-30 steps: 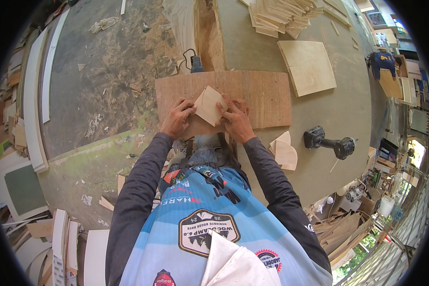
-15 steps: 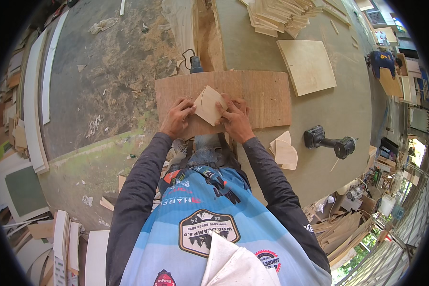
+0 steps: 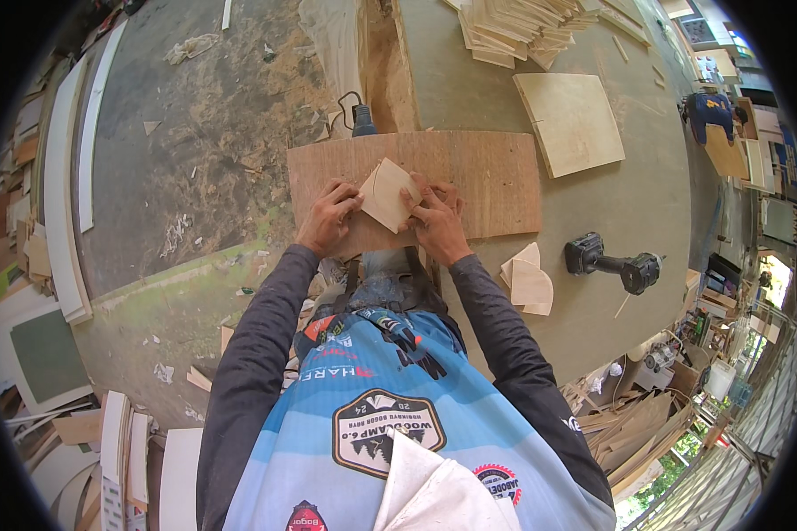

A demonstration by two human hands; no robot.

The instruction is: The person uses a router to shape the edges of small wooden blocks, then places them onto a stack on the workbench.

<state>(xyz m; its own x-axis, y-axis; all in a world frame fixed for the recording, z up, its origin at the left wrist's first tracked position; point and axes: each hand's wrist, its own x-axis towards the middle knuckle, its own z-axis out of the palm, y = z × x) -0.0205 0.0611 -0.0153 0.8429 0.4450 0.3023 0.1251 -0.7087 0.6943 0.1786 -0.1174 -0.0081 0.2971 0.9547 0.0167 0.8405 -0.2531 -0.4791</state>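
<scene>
A small pale plywood piece (image 3: pixel 384 199) with a curved line on it lies on a reddish-brown wooden board (image 3: pixel 496 181). My left hand (image 3: pixel 330 215) grips its left edge with bent fingers. On the opposite side my right hand (image 3: pixel 439 217) holds it, some fingertips resting on its face and the thumb at its lower edge. From behind the board's far edge shows the dark blue end of a corded power tool (image 3: pixel 363 120); the rest of it is hidden. Quarter-round plywood pieces (image 3: pixel 530 285) lie to the right of my right forearm.
A black cordless drill (image 3: pixel 613 264) lies at the right on the grey worktop (image 3: pixel 469 97). Beyond it sit a larger plywood panel (image 3: pixel 571 124) and a pile of plywood pieces (image 3: pixel 522 31). Long white strips (image 3: pixel 66 190) line the left side. Another person (image 3: pixel 711 113) is at the far right.
</scene>
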